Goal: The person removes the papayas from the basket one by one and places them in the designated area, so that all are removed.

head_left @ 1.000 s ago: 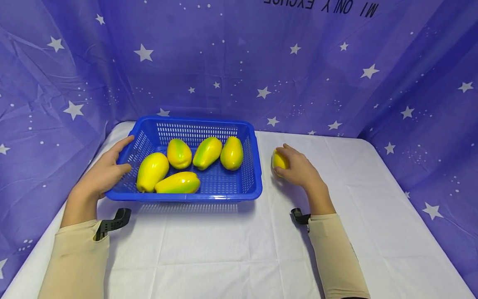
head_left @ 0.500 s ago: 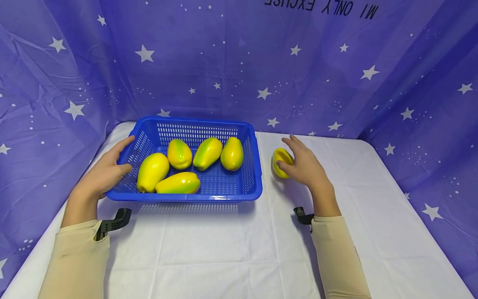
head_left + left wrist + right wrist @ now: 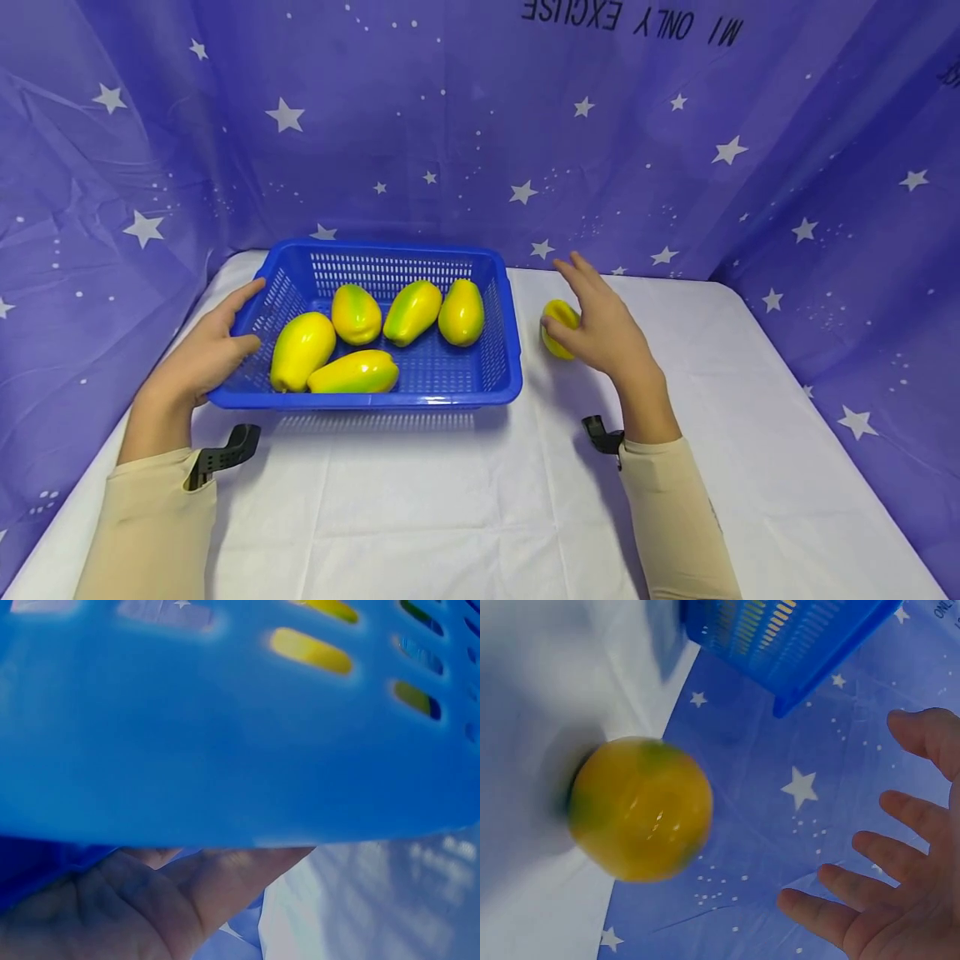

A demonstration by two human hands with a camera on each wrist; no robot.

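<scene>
A blue plastic basket (image 3: 435, 398) stands on the white cloth with several yellow papayas, streaked green, lying inside. My left hand (image 3: 198, 350) holds its left rim; thumb and index fingertip lap over the edge, while the remaining fingers are hidden. The left wrist view has the basket's wall filling most of the picture, the palm (image 3: 112, 907) below. Right of the basket, another papaya (image 3: 641, 810) sits on the cloth. Above and beside it, my right hand (image 3: 611, 325) has its fingers spread, and in the right wrist view they are apart from the fruit.
A white tablecloth (image 3: 420, 500) covers the table. Purple curtains (image 3: 450, 125) with white stars and dots hang behind and along both sides, close to the basket's far side. A black wrist mount (image 3: 600, 433) juts from each sleeve.
My right hand has let go of the papaya, lifted away and spread its fingers. The papaya stays where it was. The left hand and basket keep their place; the head view has shifted slightly.
</scene>
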